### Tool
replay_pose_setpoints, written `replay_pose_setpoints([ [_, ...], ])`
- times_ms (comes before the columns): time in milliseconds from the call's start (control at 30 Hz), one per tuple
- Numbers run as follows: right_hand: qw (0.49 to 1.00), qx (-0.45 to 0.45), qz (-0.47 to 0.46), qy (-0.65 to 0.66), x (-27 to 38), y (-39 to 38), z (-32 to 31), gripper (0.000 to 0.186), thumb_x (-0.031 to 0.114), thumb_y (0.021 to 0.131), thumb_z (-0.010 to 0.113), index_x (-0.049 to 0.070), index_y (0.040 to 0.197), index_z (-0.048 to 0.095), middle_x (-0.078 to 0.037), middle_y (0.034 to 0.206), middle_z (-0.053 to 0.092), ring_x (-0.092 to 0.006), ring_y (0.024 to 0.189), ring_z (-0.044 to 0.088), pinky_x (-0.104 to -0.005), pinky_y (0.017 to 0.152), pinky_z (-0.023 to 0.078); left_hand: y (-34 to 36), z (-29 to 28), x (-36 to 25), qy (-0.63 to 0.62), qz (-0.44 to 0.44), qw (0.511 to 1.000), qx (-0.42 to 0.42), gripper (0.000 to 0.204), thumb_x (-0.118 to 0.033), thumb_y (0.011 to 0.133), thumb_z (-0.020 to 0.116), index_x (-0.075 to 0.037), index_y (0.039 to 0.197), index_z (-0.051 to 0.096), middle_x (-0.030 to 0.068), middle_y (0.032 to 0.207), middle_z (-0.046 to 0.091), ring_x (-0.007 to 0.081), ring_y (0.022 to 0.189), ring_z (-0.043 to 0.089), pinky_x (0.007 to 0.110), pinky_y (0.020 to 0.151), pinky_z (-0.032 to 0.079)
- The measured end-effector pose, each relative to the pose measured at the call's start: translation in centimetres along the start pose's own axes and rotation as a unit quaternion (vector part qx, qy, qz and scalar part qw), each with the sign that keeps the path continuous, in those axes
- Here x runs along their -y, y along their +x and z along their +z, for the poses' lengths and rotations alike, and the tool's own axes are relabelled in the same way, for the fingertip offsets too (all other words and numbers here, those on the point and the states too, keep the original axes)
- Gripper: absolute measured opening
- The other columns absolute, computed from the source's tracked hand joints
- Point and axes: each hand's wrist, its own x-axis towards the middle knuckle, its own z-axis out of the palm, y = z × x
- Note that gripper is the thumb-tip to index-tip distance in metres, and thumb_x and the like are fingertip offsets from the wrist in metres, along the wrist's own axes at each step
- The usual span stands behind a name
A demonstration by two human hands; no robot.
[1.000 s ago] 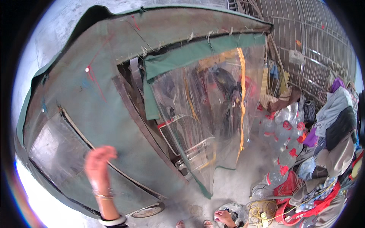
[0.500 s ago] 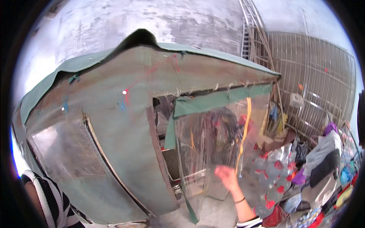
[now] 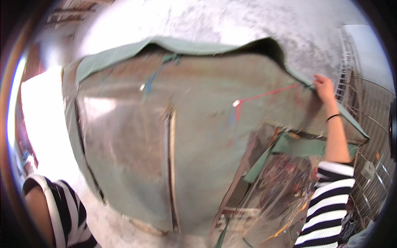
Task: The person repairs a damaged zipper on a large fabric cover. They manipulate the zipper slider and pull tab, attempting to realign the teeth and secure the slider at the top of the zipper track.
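Observation:
A weathered green canvas shelter (image 3: 206,173) fills the middle, with a clear window (image 3: 115,132) on its left and a plastic door flap (image 3: 285,177) at lower right. My right hand (image 3: 323,87) is raised to its top edge (image 3: 298,76), fingers closed on the rim near where a red string (image 3: 269,93) is tied. The string runs left to a small white piece (image 3: 236,103); a blue cord (image 3: 151,78) hangs farther left. Only my left arm in a striped sleeve (image 3: 62,211) shows at the lower left; the hand is out of view.
A pale plastered wall (image 3: 219,20) stands behind the shelter. At the right are a leaning ladder (image 3: 343,66) and metal railings (image 3: 376,111). Bright light and some clutter show at the left edge, and concrete ground (image 3: 107,219) at lower left.
My right hand has risen from beside the door flap to the shelter's top edge. My left hand has left view. The camera has turned left, shifting the shelter across the picture.

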Motion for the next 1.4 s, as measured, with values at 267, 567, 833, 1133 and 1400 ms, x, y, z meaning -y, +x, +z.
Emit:
replay_pose_setpoints([
  [267,0.985,0.026,-0.095,-0.144,-1.8,2.5,0.6,0.024,0.019,0.090,0.056,0.002,0.101,0.069,-0.018,0.098,0.070,-0.0342,0.097,0.066,-0.0372,0.083,0.048,-11.0,-10.7,-1.2,-0.193,0.048,0.966,-0.165,0.013,-0.021,0.093,0.061,-0.010,0.100,0.062,0.0005,0.107,0.065,0.0065,0.086,0.062,0.022,0.076,0.053],
  [567,0.910,-0.248,0.122,0.310,-6.4,1.7,-5.9,0.025,0.017,0.098,0.049,-0.005,0.102,0.060,-0.012,0.094,0.069,-0.0164,0.073,0.063,-0.0258,0.070,0.055,-14.3,10.4,6.3,-0.543,-0.259,0.749,-0.277,0.012,-0.010,0.096,0.055,0.000,0.099,0.061,0.0095,0.087,0.066,0.0133,0.072,0.061,0.026,0.063,0.049],
  [833,0.813,-0.063,0.257,0.518,16.7,-29.1,1.8,0.012,0.017,0.100,0.056,0.006,0.099,0.059,0.004,0.074,0.050,-0.0050,0.065,0.043,-0.0205,0.055,0.034,-15.3,19.8,9.5,-0.478,-0.317,0.812,-0.108,0.034,-0.008,0.093,0.061,0.004,0.125,0.059,0.0132,0.114,0.068,0.0183,0.102,0.064,0.028,0.090,0.049],
  [1133,0.773,0.034,0.384,0.504,30.9,-46.4,8.6,0.014,0.006,0.097,0.057,0.001,0.109,0.063,-0.004,0.077,0.059,-0.0113,0.064,0.052,-0.0270,0.056,0.048,-13.1,22.9,9.4,-0.564,-0.303,0.756,-0.137,0.037,-0.008,0.094,0.064,0.007,0.127,0.055,0.0095,0.117,0.064,0.0127,0.100,0.061,0.026,0.088,0.048],
  [1400,0.777,0.013,0.326,0.538,39.3,-47.9,12.4,0.034,0.001,0.093,0.061,-0.006,0.127,0.058,-0.016,0.103,0.069,-0.0221,0.080,0.068,-0.0329,0.068,0.057,-14.3,22.1,8.9,-0.645,-0.248,0.715,-0.112,0.029,-0.001,0.094,0.063,0.008,0.121,0.059,0.0070,0.103,0.062,0.0091,0.093,0.059,0.021,0.077,0.052],
])
